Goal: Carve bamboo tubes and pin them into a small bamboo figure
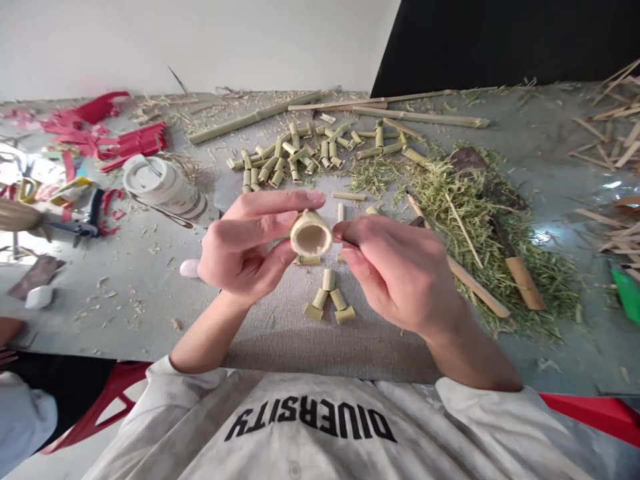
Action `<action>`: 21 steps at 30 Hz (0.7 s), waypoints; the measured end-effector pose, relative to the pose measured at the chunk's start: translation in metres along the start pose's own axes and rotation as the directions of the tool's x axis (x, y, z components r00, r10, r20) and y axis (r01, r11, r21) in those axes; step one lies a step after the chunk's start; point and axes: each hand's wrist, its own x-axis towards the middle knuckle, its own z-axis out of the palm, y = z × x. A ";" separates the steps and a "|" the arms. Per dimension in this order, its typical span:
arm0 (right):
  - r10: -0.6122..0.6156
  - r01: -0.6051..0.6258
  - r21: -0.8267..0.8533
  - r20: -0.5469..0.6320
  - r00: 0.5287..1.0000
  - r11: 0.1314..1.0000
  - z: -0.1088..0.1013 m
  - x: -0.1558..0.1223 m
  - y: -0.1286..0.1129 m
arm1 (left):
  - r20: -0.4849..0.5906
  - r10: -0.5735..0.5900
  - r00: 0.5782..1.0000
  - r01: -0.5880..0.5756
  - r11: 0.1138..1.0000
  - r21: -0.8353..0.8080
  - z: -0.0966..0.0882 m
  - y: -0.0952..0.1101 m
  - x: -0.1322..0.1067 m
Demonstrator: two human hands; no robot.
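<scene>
In the head view my left hand [255, 243] is closed around a short hollow bamboo tube [311, 235], its open end turned towards me. My right hand [400, 270] is pinched shut at the tube's right side. Something thin and dark shows between its fingertips, too hidden to name. Below the hands, cut bamboo segments [329, 280] lie in a small figure shape with two spread legs. Other bamboo bits [349, 195] lie just beyond, partly covered by the hands.
Behind the hands is a pile of cut bamboo pieces [280, 157]. Long bamboo sticks [255, 117] lie at the back. At right are green shavings [450, 207] and a wooden-handled blade [525, 283]. A white tub [163, 187], red scraps [135, 143] and pliers [90, 213] lie left.
</scene>
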 end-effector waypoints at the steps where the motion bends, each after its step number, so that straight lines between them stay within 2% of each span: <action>1: -0.018 0.018 0.034 -0.007 1.000 0.999 0.001 0.000 0.004 | 0.015 0.165 0.986 -0.166 0.985 0.042 -0.003 0.002 0.002; 3: -0.052 0.056 0.114 -0.034 0.998 0.992 0.005 0.001 0.013 | 0.006 0.405 0.914 -0.403 0.909 0.108 -0.004 0.004 0.006; 4: -0.066 0.073 0.160 -0.050 0.997 0.984 0.008 0.002 0.016 | -0.004 0.436 0.900 -0.433 0.894 0.117 -0.004 0.004 0.007; 5: -0.076 0.088 0.206 -0.066 0.995 0.974 0.010 0.003 0.019 | -0.011 0.425 0.905 -0.422 0.901 0.106 -0.003 0.004 0.008; 8: -0.089 0.115 0.301 -0.098 0.991 0.947 0.015 0.004 0.024 | -0.035 0.328 0.944 -0.326 0.944 0.045 0.000 0.000 0.006; 11: -0.096 0.122 0.309 -0.098 0.991 0.943 0.016 0.005 0.025 | -0.083 0.236 0.968 -0.240 0.970 -0.037 0.000 -0.004 0.002; 14: -0.106 0.131 0.308 -0.097 0.990 0.942 0.016 0.005 0.026 | -0.070 0.095 0.993 -0.104 0.986 -0.131 -0.002 -0.007 -0.004; 16: -0.107 0.133 0.306 -0.099 0.989 0.943 0.016 0.005 0.026 | -0.063 0.031 0.998 -0.038 0.992 -0.121 -0.003 -0.008 -0.007; 20: -0.115 0.134 0.234 -0.095 0.989 0.963 0.014 0.003 0.025 | -0.083 0.010 0.996 -0.018 0.996 -0.092 -0.004 -0.006 -0.012; 21: -0.115 0.128 0.201 -0.079 0.990 0.971 0.012 0.003 0.024 | -0.075 -0.069 0.995 0.061 0.992 -0.111 -0.003 -0.004 -0.012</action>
